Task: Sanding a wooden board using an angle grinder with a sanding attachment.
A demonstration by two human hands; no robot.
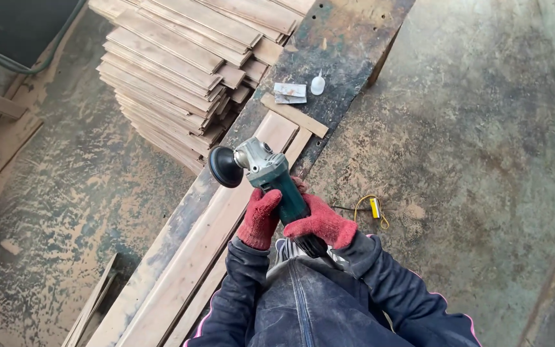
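Both gloved hands on an angle grinder

Left hand (259,217) and right hand (319,222) keep a closed grip on the green grinder (271,177), disc toward ten o'clock, above the plank (194,250).

Head view, steeply down, close.

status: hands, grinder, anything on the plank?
Left hand and right hand both grip the angle grinder. Disc off the plank. Loose wood strip lies ahead.

A stack of wooden slats (181,71) rises by the dark workbench's (348,38) left edge. On the bench lie a small white bottle (317,84) and folded sandpaper (289,93). A yellow clip (374,207) lies on the concrete floor (483,160).
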